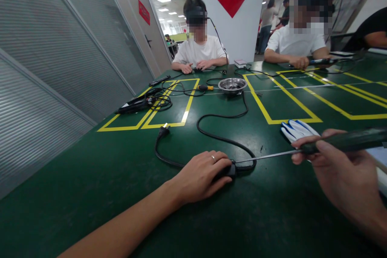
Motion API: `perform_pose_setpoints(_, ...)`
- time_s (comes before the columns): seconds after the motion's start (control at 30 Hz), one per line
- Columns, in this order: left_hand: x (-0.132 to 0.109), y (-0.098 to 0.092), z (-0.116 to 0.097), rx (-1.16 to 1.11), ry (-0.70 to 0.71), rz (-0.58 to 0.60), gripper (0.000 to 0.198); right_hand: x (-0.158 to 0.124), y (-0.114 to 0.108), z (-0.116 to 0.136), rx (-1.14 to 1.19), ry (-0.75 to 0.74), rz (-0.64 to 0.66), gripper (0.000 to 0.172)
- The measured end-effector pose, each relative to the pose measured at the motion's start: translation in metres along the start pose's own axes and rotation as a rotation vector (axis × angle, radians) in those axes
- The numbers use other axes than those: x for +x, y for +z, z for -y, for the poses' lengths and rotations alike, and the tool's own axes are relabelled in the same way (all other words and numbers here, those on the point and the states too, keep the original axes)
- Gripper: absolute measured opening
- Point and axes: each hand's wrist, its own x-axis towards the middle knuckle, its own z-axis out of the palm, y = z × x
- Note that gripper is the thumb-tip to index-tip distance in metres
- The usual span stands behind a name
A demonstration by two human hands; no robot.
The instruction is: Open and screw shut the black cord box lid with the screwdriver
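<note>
My left hand (204,175) is wrapped over a small black power adapter (231,170) on the green table, covering most of it. From the adapter's right end a black cable (225,141) curls back toward a metal bowl. Another stretch of cord runs out by my left wrist to a two-pin plug (164,130). My right hand (338,165) grips a long screwdriver (341,139) by its dark handle. The thin shaft points left, and its tip meets the adapter's upper right edge; whether it sits in a screw is too small to tell.
Small dark parts lie in the metal bowl (232,85). Left of it is a yellow-and-black screwdriver (205,88). A white-and-blue glove (298,129) rests near my right hand. Coiled black cables (157,100) lie at the left, across yellow tape. Two people sit across the table (105,193).
</note>
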Motion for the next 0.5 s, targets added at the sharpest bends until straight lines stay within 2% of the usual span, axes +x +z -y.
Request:
perform_pose_setpoints(0.1, 0.0, 0.0, 0.001, -0.007, 0.022, -0.003, 0.03, 0.0, 0.001, 0.004, -0.249, -0.036, -0.052, 0.018)
perform_pose_setpoints(0.17, 0.0, 0.0, 0.001, -0.01, 0.025, -0.001, 0.03, 0.0, 0.001, 0.007, -0.37, -0.091, -0.101, 0.027)
perform_pose_setpoints(0.27, 0.0, 0.0, 0.001, -0.014, 0.024, -0.002, 0.031, 0.001, 0.0, 0.01, -0.382, -0.22, -0.156, 0.07)
perform_pose_setpoints(0.33, 0.0, 0.0, 0.001, -0.019, 0.03, -0.012, 0.031, 0.0, 0.002, 0.012, -0.377, -0.291, -0.147, 0.091)
perform_pose_setpoints(0.4, 0.0, 0.0, 0.001, -0.023, 0.032, -0.019, 0.031, 0.0, 0.005, 0.014, -0.343, -0.353, -0.138, 0.09)
perform_pose_setpoints(0.5, 0.0, -0.001, 0.001, -0.024, 0.019, -0.016, 0.03, -0.001, 0.01, 0.019, -0.158, -0.391, -0.095, 0.061)
